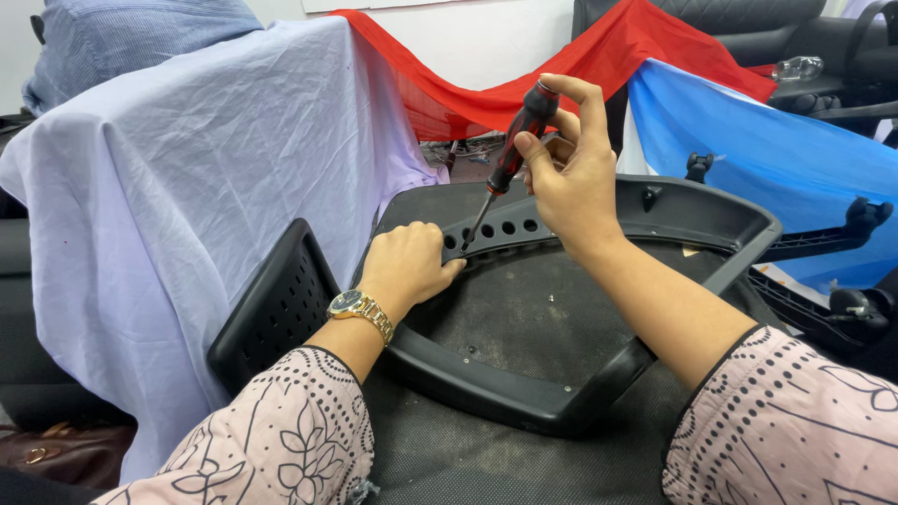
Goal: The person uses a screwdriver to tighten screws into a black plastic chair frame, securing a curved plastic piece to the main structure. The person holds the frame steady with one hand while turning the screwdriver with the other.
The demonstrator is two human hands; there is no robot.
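Scene: a person's two bare hands work on a black plastic frame point(524, 397) lying on a dark mesh seat pad point(524, 309).
Right hand point(572, 178): closed around the black-and-red handle of a screwdriver point(513, 154), fingers wrapped high on the handle, wrist raised above the frame.
Screwdriver: slanted, handle up and to the right, tip down and to the left, meeting the frame's far bar at a row of round holes point(496, 228).
Left hand point(404, 266): curled over the far-left corner of the frame, pressing it down, just beside the tip; a gold watch point(360, 307) sits on the wrist.
Frame: its far bar runs across the pad's far edge; the near corner points towards the person.
Doing it well: the slant looks steep, so bringing the shaft more upright over the hole would likely seat the tip better; the left fingers lie close to it should it slip.
Around: lilac cloth point(187, 187) to the left, red cloth point(617, 56) and blue cloth point(767, 140) beyond.
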